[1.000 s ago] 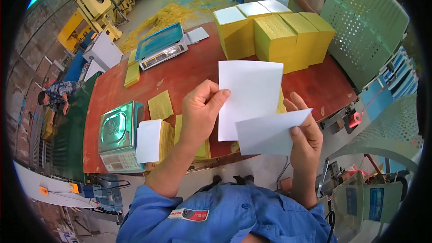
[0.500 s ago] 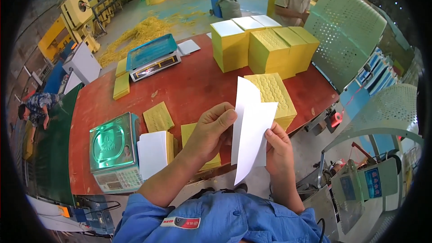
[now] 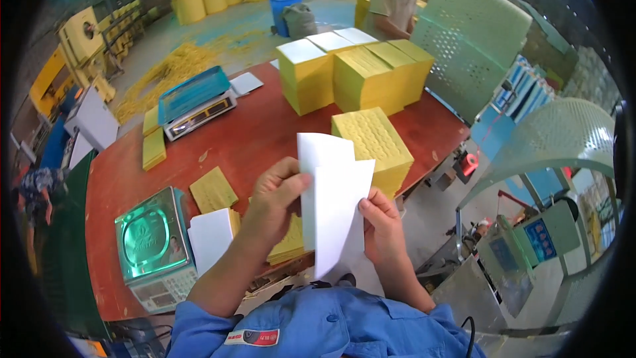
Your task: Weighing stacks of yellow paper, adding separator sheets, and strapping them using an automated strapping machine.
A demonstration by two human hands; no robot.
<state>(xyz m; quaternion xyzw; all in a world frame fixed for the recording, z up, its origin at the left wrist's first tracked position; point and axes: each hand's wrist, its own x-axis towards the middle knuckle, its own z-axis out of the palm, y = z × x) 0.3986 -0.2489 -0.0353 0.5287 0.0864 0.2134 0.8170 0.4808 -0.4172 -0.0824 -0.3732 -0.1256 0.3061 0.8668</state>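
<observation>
Left hand [image 3: 276, 192] and right hand [image 3: 383, 224] pinch thin, smooth white sheets [image 3: 339, 202]. At their one o'clock, a blocky, ripple-topped yellow stack [image 3: 374, 140] stands on the tabletop [image 3: 255, 136].

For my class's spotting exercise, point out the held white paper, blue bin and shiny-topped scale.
White paper [image 3: 336, 211], head view: middle of the front sheet.
Blue bin [image 3: 281, 12], head view: its side wall.
Shiny-topped scale [image 3: 149, 242], head view: its weighing plate.

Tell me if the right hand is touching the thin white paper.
Touching: the head view shows the right hand gripping the thin white paper, thumb over its right edge.
</observation>
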